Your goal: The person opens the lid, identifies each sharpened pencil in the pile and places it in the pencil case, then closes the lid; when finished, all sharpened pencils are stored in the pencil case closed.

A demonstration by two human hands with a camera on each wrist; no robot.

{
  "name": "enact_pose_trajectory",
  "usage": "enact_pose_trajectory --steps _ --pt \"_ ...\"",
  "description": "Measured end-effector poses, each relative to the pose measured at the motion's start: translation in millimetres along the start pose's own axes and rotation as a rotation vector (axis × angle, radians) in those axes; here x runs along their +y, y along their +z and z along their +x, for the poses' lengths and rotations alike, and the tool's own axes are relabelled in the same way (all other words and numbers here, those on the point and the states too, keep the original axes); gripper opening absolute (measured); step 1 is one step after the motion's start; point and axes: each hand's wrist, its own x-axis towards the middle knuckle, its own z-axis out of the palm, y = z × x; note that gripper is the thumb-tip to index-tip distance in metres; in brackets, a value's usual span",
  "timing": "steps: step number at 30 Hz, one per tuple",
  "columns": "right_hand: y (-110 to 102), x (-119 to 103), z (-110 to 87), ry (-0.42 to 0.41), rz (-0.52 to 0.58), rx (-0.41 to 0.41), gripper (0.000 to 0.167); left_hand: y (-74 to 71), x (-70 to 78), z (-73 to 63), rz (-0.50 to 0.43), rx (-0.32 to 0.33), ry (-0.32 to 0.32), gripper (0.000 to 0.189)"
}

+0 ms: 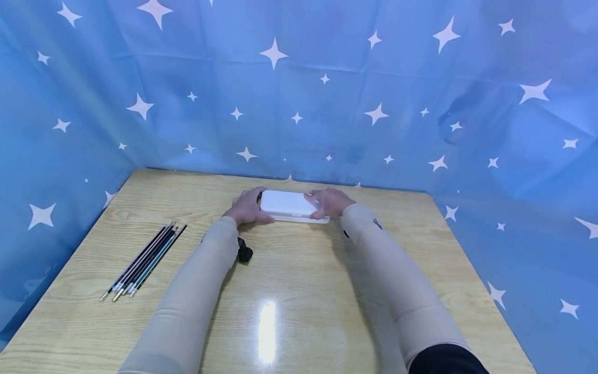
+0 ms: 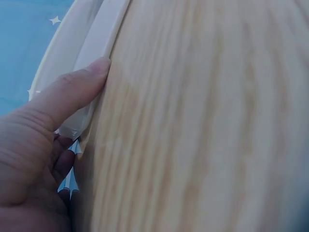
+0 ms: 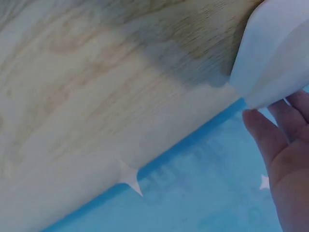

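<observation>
A white oblong case (image 1: 286, 202) with rounded corners lies near the back edge of the table, a pale rim showing below its upper part at the front right. My left hand (image 1: 249, 206) grips its left end. In the left wrist view, the thumb (image 2: 79, 87) presses along one long side of the case (image 2: 94, 46) while the other fingers curl beneath the end. At the opposite end, my right hand (image 1: 329, 201) holds the upper part between thumb and fingers. The right wrist view shows fingertips (image 3: 263, 130) against the white case's edge (image 3: 270, 53); the thumb is out of sight there.
A bundle of several dark pencils (image 1: 145, 262), one of them light blue, lies on the left of the wooden table (image 1: 299, 291). A blue curtain with white stars (image 1: 299, 88) hangs behind and beside the table. A small black device (image 1: 244, 253) is at the left wrist.
</observation>
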Motion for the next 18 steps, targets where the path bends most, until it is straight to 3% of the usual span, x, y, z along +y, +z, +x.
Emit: enact_pose_trajectory --steps 18 --pt "2.4 1.8 -4.2 0.04 0.131 -0.025 0.082 0.5 2.9 -4.0 -0.002 -0.006 -0.023 0.108"
